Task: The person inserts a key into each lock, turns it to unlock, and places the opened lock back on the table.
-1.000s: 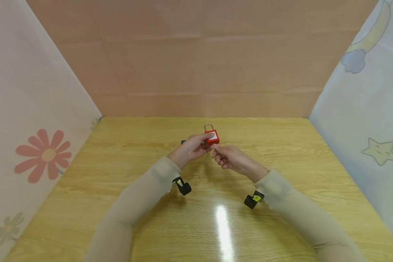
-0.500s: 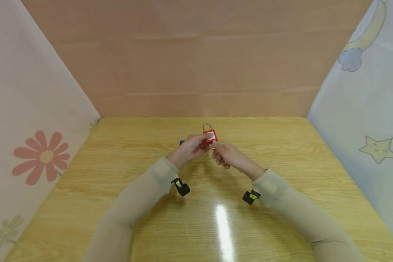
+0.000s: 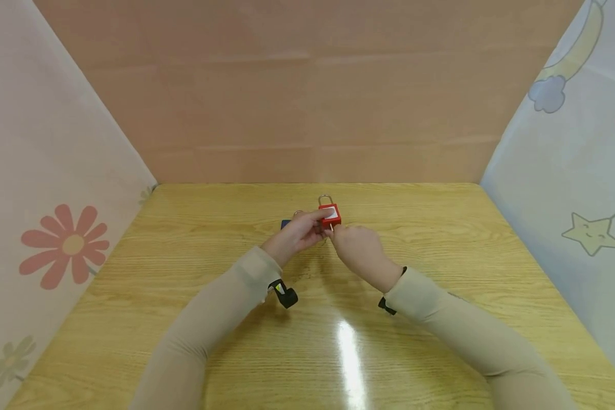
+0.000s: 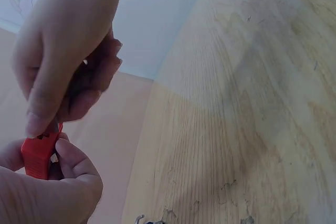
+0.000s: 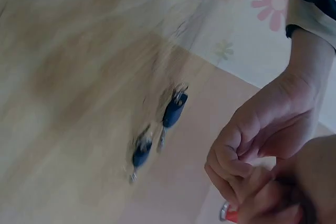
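A red padlock [image 3: 330, 214] with a white label and a metal shackle is held up over the table, shackle pointing away. My left hand [image 3: 298, 232] grips it, thumb across the label. Below its bottom end, my right hand [image 3: 361, 253] pinches a small key, its back turned up. Only a thin light sliver of the key [image 3: 331, 227] shows, touching the padlock's bottom; how deep it sits I cannot tell. In the left wrist view, the padlock [image 4: 38, 157] sits between left fingers and thumb, with the right fingertips at its keyway end.
Behind my left hand, a blue padlock [image 3: 285, 224] lies partly hidden. The right wrist view shows two blurred blue padlocks [image 5: 175, 109] on the wooden table [image 5: 63, 145], metal parts beside them. Patterned side walls and a plain back wall [image 3: 307, 114] enclose the table.
My right hand has rotated at the wrist, from fingers showing to its back facing up, still pinching the key at the padlock. The left hand and padlock have barely shifted.
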{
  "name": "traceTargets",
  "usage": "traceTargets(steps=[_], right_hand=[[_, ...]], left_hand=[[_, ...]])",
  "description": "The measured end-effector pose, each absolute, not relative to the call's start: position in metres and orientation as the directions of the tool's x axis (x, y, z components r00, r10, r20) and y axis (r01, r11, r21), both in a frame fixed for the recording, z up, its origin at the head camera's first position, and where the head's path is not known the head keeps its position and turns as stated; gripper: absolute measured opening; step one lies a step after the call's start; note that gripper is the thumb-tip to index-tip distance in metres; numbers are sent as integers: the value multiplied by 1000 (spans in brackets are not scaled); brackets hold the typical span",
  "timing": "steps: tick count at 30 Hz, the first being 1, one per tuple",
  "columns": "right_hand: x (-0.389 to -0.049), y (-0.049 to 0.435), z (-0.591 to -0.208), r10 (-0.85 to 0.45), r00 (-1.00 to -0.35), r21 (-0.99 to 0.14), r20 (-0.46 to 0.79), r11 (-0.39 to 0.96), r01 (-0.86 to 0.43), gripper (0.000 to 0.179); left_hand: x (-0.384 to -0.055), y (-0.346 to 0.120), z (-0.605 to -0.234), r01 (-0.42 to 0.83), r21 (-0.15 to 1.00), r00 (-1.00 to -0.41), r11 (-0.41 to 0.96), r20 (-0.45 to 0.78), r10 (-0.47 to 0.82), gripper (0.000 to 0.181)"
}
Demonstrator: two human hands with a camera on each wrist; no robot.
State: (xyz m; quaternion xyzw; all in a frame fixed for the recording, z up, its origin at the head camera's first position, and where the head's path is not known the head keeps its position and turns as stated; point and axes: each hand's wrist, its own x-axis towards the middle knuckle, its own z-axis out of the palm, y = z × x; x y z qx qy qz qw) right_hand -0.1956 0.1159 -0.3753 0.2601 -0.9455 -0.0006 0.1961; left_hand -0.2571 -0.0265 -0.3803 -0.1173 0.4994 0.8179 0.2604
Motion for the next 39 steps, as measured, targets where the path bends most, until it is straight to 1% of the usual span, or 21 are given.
traceTargets(steps=[2, 4, 6, 7, 9, 13, 16, 18, 20, 22, 23, 24, 26, 29, 31, 35, 39], right_hand=[[-198, 117, -374, -458, -851, -147, 257, 852, -502, 43], [-200, 119, -373, -414, -898, -390, 147, 810, -438, 44], [-202, 121, -373, -370, -926, -571, 76, 745, -345, 45], [-202, 123, -373, -365, -929, -615, 60, 719, -322, 46], [-202, 124, -373, -364, -930, -648, 57, 694, -312, 46], [-202, 126, -375, -384, -922, -671, 57, 669, -320, 47], [-206, 129, -374, -451, -893, -660, 18, 665, -349, 49], [-210, 134, -369, -521, -852, -651, -57, 666, -364, 50], [-217, 143, -362, -574, -803, -634, -161, 683, -362, 52], [-226, 153, -353, -593, -761, -610, -262, 713, -345, 51], [-231, 158, -349, -587, -753, -601, -297, 728, -331, 49], [-237, 163, -347, -574, -757, -591, -310, 741, -320, 47], [-248, 170, -344, -534, -798, -597, -280, 748, -291, 43], [-262, 174, -346, -449, -875, -659, -180, 716, -232, 41], [-269, 171, -348, -392, -909, -714, -141, 677, -181, 45], [-278, 159, -349, -350, -926, -786, -141, 608, -110, 52], [-283, 149, -347, -342, -927, -800, -154, 594, -86, 46]], left_hand=[[-256, -26, -380, -549, 755, -832, -359, -454, 318, 43], [-255, -26, -379, -544, 763, -834, -348, -448, 322, 42], [-255, -25, -378, -529, 779, -842, -336, -432, 322, 42], [-254, -25, -378, -520, 789, -846, -326, -424, 323, 41], [-255, -26, -377, -500, 809, -855, -307, -405, 325, 41], [-255, -27, -377, -482, 830, -859, -281, -385, 337, 41], [-256, -30, -378, -475, 839, -860, -265, -379, 340, 39], [-257, -32, -380, -472, 844, -861, -254, -380, 337, 37], [-257, -34, -381, -475, 843, -861, -251, -386, 332, 35], [-258, -35, -382, -478, 841, -862, -253, -393, 321, 34], [-258, -35, -382, -480, 840, -862, -252, -398, 315, 34], [-259, -35, -383, -483, 838, -861, -254, -402, 312, 35], [-259, -36, -384, -486, 837, -860, -250, -408, 307, 36], [-258, -35, -385, -497, 836, -852, -235, -418, 313, 38], [-256, -34, -385, -505, 833, -845, -225, -425, 323, 37], [-253, -32, -384, -513, 834, -836, -204, -430, 341, 35], [-252, -29, -383, -513, 835, -832, -199, -427, 353, 36]])
